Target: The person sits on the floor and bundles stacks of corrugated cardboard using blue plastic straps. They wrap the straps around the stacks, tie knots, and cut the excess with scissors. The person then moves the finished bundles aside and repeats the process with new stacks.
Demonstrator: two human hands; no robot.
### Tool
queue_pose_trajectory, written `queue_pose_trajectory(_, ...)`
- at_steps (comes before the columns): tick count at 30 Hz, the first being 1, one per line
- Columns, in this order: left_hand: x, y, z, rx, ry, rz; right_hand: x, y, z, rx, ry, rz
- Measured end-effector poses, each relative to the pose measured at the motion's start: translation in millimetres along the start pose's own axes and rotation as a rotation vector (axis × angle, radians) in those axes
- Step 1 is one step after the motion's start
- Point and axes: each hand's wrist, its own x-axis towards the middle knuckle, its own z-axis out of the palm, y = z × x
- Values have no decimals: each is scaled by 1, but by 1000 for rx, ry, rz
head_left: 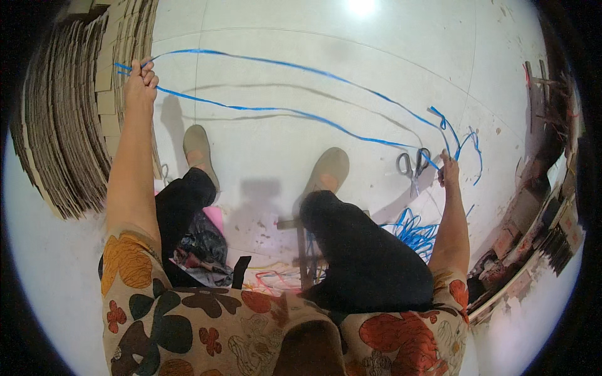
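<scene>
Head view. Two lengths of blue strap point(274, 60) run across the pale floor point(351, 44) from one hand to the other, roughly side by side, the far one bowed upward and the near one sagging toward the right.

Left hand point(142, 80): arm extended, fingers curled into a fist, gripping the strap. Short blue ends project past the fist on its left. Stacked flat cardboard point(66, 119) stands just beside this hand and forearm.

Right hand point(448, 170): fingers bent inward, closed on the strap; exact finger placement is partly hidden. Loose strap ends loop and curl beyond it, up and to the right.

Scissors point(405, 164) with dark handles lie just left of the right hand, blades toward the wearer; the near length of strap crosses the handles. A tangled heap of blue strap point(414, 233) sits on the floor near the right forearm.

Between the wearer's legs: a wooden frame point(304, 250), partly hidden. A dark plastic bag point(207, 235) lies by the left leg, a pink piece point(214, 217) at its edge.

Writing: reddish marks on the cardboard pieces point(567, 224) at far right; too small and blurred to tell whether they are print.
</scene>
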Motion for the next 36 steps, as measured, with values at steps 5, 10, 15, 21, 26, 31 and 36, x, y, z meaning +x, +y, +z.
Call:
queue_pose_trajectory(5, 39, -22, 16, 57, -22, 2, 16, -47, -7, -63, 112, 98)
queue_pose_trajectory(10, 56, -48, 9, 243, 59, -35, 32, -80, 8, -81, 182, 68)
queue_pose_trajectory(15, 52, -91, 6, 949, 361, 101, 54, -55, 2, -630, 313, -179)
queue_pose_trajectory(21, -3, -115, 26, 1607, 194, 822, 23, -77, 25, -766, 663, -512)
queue_pose_trajectory(26, -53, -159, 105, 1355, -758, 700, 16, -98, 44, -742, 675, -676)
queue_pose_trajectory(31, -56, -192, 133, 1420, -762, 659, 46, -49, 20, -345, 840, -498)
queue_pose_trajectory(36, -46, -186, 146, 1457, -773, 650, 54, 3, -13, -690, 642, -579)
